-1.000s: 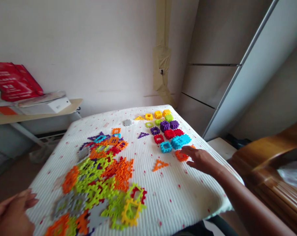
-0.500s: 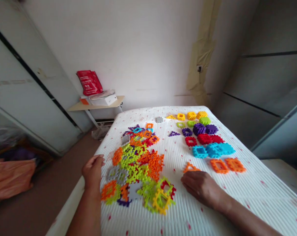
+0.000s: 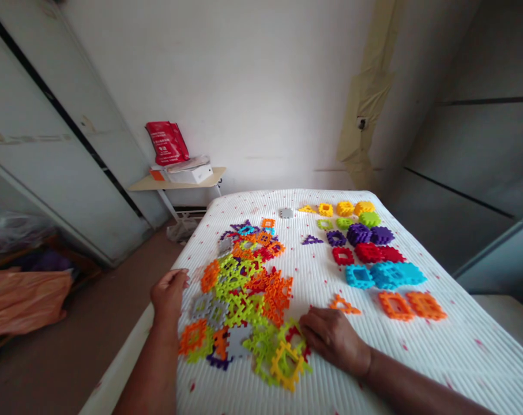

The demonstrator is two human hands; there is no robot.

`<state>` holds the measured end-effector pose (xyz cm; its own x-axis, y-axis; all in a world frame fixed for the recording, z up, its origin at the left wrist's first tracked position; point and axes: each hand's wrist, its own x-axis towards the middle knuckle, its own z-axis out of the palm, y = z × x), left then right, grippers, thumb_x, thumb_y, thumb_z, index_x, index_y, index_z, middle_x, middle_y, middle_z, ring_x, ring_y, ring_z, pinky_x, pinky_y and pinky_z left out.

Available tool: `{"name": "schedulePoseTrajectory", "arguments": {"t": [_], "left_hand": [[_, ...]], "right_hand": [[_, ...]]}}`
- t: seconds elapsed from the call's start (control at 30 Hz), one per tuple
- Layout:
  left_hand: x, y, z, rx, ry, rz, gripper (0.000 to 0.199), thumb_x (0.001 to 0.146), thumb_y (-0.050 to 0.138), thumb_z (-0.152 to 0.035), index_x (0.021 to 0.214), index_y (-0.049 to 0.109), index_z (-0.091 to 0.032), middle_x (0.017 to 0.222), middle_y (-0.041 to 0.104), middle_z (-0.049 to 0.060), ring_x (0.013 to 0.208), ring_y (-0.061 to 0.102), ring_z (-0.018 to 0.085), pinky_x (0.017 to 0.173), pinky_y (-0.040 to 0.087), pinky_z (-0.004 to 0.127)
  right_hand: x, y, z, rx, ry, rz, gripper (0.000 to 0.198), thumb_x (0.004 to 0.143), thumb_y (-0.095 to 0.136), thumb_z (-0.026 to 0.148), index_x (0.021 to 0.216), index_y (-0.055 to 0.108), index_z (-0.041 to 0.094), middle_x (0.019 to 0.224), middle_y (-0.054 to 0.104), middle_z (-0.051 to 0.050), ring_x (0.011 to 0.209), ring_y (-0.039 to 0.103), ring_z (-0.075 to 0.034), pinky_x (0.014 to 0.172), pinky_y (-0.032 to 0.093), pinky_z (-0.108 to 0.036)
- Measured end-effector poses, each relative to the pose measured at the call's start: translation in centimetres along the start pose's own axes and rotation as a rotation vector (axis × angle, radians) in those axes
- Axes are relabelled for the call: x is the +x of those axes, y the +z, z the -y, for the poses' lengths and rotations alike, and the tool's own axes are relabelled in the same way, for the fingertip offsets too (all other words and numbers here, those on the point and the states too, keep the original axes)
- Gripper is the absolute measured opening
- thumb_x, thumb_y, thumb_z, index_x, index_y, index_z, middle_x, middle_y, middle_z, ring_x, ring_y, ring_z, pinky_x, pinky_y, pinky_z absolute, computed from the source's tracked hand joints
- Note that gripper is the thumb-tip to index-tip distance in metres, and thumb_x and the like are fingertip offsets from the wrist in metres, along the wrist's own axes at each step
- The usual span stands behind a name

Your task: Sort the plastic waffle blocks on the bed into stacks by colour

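Note:
My right hand (image 3: 333,337) is low over the bed, fingers bent and pressed together, at the right edge of a mixed pile of flat plastic interlocking pieces (image 3: 239,271). Its fingertips are hidden, beside a red piece (image 3: 307,351) and a lime-green one. A yellow square frame piece (image 3: 288,366) lies just in front of them. Just beyond the knuckles is an orange triangle piece (image 3: 345,304), apart from the hand. My left hand (image 3: 169,291) rests at the bed's left edge, fingers curled, left of the pile and near an orange piece (image 3: 210,276).
Colour-sorted rows stand on the right: orange squares (image 3: 395,305), blue pieces (image 3: 397,275), red pieces (image 3: 377,253), purple pieces (image 3: 358,234), green pieces (image 3: 369,219) and yellow pieces (image 3: 345,208). A grey piece (image 3: 286,213) lies far back. A small table (image 3: 144,184) holds a red bag (image 3: 166,143).
My right hand has moved left from the orange triangle to the pile's edge, leaving the triangle on the bed. My left hand stays in place. The view has shifted slightly.

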<state>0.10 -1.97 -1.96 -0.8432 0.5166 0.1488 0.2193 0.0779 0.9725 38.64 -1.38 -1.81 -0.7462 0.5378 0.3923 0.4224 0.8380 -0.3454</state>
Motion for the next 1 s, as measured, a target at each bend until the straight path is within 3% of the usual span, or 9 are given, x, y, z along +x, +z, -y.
{"name": "schedulePoseTrajectory", "arguments": {"t": [1.0], "left_hand": [[1.07,0.20,0.84,-0.010,0.035,0.005,0.031,0.055,0.060,-0.040,0.071,0.064,-0.014,0.052,0.057,-0.002,0.047,0.051,0.012,0.048,0.044,0.024]], "right_hand": [[0.29,0.62,0.06,-0.003,0.061,0.009,0.032,0.096,0.034,0.024,0.070,0.052,0.018,0.064,0.054,-0.001,0.055,0.051,-0.011,0.052,0.030,-0.024]]}}
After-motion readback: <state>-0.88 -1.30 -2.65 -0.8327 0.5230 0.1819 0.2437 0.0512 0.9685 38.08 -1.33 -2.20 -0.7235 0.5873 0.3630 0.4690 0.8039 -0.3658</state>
